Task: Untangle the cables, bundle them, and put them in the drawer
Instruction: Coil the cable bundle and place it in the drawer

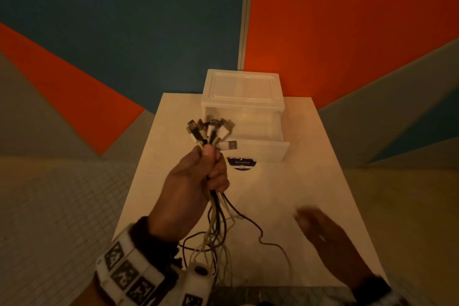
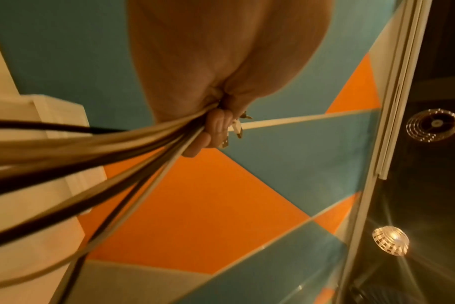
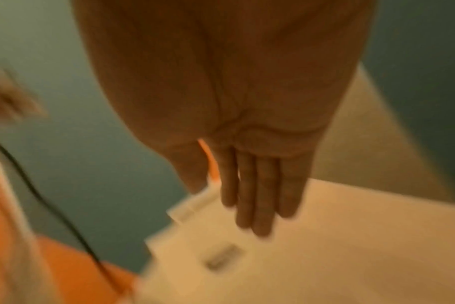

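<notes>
Left hand: the left hand [image 1: 198, 176] is fisted round the cables [image 1: 216, 226], plug ends fanned out above the thumb, held up over the table [image 1: 285, 194].
Right hand: the right hand [image 1: 320, 233] hovers low over the table, fingers straight and together, holding nothing; it is blurred, so probably in motion.
Cables: the plug ends are gathered, but the tails hang loose and cross one another, trailing onto the table.
Done: mostly gathered, I'd say; not yet coiled or tied.
Left: bundle, then stow.
Drawer: the drawer [image 1: 260, 149] stands pulled out just beyond the plugs.
Room: bare table to the right; its near edge lies under the dangling tails.
</notes>
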Available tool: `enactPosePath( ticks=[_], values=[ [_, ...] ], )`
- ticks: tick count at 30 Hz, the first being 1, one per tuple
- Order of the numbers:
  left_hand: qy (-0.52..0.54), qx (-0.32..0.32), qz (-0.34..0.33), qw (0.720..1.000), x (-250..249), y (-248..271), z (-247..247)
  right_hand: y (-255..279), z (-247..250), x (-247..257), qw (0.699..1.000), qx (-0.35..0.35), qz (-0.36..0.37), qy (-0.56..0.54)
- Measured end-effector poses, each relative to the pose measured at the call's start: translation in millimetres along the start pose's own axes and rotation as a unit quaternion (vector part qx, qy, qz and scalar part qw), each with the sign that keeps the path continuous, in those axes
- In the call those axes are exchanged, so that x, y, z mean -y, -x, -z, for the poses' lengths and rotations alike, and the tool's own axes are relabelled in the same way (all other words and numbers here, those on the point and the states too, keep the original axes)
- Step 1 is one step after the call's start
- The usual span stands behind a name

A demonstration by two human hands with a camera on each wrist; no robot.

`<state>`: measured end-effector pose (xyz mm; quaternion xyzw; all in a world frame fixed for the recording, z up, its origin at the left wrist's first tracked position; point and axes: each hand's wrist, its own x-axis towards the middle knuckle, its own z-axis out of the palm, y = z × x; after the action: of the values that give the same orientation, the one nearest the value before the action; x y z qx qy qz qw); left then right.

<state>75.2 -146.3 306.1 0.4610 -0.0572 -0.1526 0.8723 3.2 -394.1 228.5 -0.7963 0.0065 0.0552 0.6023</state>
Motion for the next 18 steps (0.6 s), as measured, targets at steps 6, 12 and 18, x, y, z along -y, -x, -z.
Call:
enactPosePath(
  ticks=[6, 12, 18],
  values=[
    [0.005, -0.027, -0.002, 1.0, -5, -12, -21, -45, -81, 62, 0.962, 0.247, 0.026, -0.113],
    [0.034, -0.048, -0.04, 0.997, -35, -12, 5, -31, -105, 24, 0.961, 0.221, -0.039, -0.16],
    [0.073, -0.059, -0.071, 0.993, -31, -7, 19, -19, -101, 22, 0.958, 0.21, 0.005, -0.194]
  ],
)
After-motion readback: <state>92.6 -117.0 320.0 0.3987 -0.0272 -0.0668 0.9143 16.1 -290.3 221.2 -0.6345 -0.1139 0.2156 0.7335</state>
